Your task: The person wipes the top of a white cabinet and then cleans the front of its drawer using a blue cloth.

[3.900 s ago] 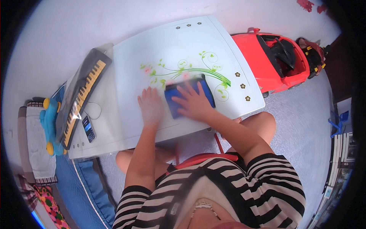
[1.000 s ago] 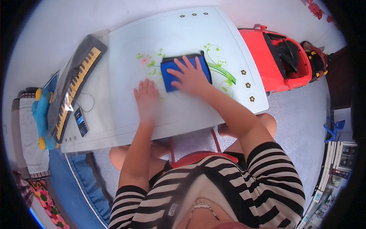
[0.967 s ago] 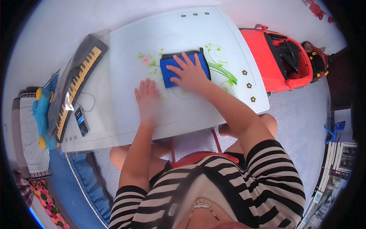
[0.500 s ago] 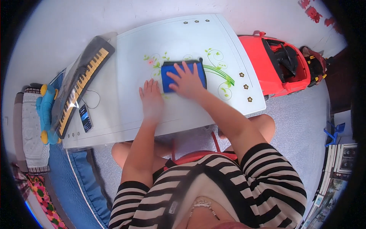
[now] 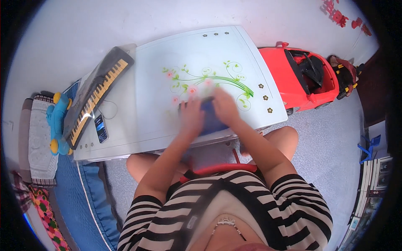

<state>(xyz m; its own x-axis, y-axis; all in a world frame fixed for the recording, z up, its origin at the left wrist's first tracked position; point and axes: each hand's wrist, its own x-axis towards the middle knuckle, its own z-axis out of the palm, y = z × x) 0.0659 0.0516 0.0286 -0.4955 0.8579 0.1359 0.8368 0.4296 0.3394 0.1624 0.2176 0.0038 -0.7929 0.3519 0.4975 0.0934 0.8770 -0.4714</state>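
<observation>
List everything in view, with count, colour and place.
Table: one, white with floral print, centre.
Pouch: one, blue, blurred, table's near edge.
Keyboard: one, black with yellowish keys, table's left.
Phone: one, dark, beside keyboard.
Cord: one, pale, by phone.
Toy car: one, red, right of table.
Toy: one, teal and yellow, left.
Cloths: several, blue, white and multicoloured, left.
Seat: one, red, beneath you.
Plastic object: one, blue, right.
Wall decorations: several, red, upper right.
Bundle: one, dark, beyond toy car.
Striped shirt: one, black and pale, bottom.
Left hand: one, pouch's left side.
Right hand: one, pouch's right side.
</observation>
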